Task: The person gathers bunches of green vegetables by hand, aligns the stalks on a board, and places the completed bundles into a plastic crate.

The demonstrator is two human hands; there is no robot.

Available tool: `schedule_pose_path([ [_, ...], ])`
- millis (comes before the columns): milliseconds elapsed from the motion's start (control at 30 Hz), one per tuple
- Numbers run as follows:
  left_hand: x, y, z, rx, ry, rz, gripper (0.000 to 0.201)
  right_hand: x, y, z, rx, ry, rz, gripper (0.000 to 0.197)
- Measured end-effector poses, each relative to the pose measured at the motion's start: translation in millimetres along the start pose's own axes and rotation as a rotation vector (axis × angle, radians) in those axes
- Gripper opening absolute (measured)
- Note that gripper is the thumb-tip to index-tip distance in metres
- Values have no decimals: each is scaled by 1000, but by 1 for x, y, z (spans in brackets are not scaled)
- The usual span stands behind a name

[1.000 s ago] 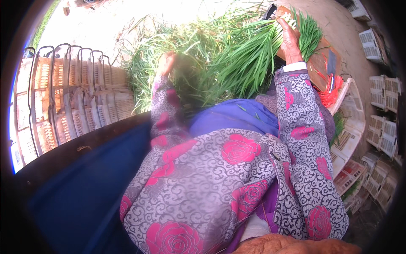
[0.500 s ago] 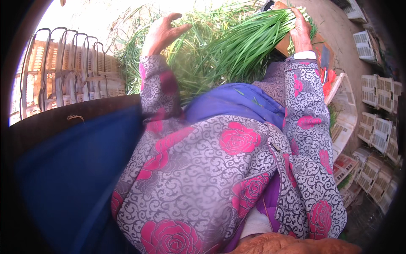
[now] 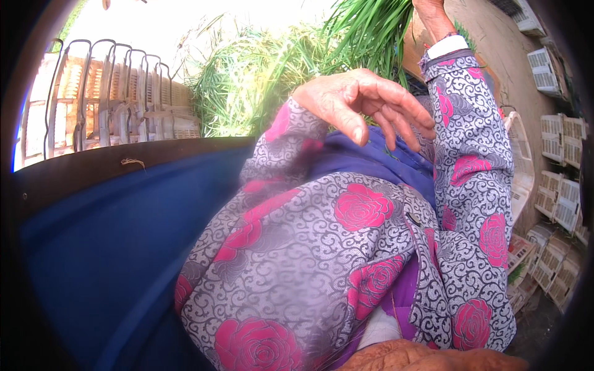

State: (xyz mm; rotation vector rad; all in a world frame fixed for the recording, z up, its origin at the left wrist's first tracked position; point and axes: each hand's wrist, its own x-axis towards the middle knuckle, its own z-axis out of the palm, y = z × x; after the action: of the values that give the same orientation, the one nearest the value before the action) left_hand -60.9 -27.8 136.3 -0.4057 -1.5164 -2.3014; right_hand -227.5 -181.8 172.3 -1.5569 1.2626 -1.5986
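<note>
bare dirt ground [image 3: 489, 55] carries everything here. a loose heap of green grass [image 3: 260, 86] lies on it, pale woven baskets [image 3: 111, 99] stand at the left, and white plastic crates [image 3: 560, 191] sit stacked along the right.

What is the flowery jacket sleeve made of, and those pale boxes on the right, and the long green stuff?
The grey sleeve with pink roses looks like woven, slightly shiny brocade cloth, its swirls catching light. The pale slatted crates seem to be hard plastic with moulded grid walls. The long green leaves near the right hand are fresh plant blades, thin and matte.
</note>
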Motion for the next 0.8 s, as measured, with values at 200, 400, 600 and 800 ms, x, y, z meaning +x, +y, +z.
schedule_pose_path([
  [200,-13,-85,-31,-606,422,474,112,-127,11,-8,-231,-227,-760,27],
  [400,-48,-153,-32,-997,643,314,82,-187,5,-30,-170,-685,-952,22],
  [600,-36,-117,-21,-966,612,91,59,-213,3,-28,-182,-718,-1036,25],
  [800,-25,-108,-28,-792,906,-34,33,-232,8,-28,-238,-646,-956,22],
])
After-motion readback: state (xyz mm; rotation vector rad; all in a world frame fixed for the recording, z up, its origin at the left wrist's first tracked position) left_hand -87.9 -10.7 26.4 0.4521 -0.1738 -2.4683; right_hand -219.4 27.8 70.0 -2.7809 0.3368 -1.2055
